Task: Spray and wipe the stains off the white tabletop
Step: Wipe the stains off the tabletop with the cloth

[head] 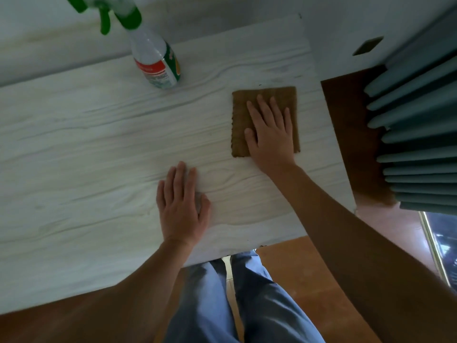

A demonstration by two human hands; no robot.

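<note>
Now R hand (270, 134) flat on cloth (264, 97); spray bottle (154, 58) behind.

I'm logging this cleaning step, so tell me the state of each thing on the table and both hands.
Spray bottle: upright, untouched.
Brown cloth: spread flat on the tabletop.
Right hand: flat on the cloth, fingers spread.
Left hand: flat on bare tabletop, holding nothing.
Tabletop: no clear stains visible.
</note>
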